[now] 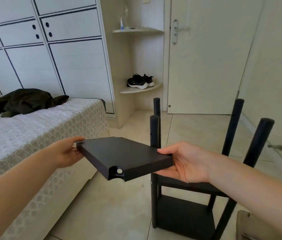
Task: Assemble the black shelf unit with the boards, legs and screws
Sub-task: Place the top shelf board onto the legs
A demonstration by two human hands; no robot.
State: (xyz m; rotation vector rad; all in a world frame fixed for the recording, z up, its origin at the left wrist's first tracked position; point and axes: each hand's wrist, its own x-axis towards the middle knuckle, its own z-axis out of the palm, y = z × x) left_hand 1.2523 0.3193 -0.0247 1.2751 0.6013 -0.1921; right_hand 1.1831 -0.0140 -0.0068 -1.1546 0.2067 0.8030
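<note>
Board (123, 151): matt black wood-grain laminate, shiny metal fitting (119, 171); legs (154, 130) matt black; floor (119, 213) glossy tile.

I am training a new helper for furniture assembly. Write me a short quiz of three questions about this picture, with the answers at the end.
1. True or false: the left hand and the right hand both hold the black board, one at each end.
2. How many legs stand up from the partly built shelf unit on the floor? A: two. B: four. C: six.
3. Fill in the missing word: the silver fitting sits in a notched ____ of the black board.

Key: 1 true; 2 B; 3 corner.
</note>
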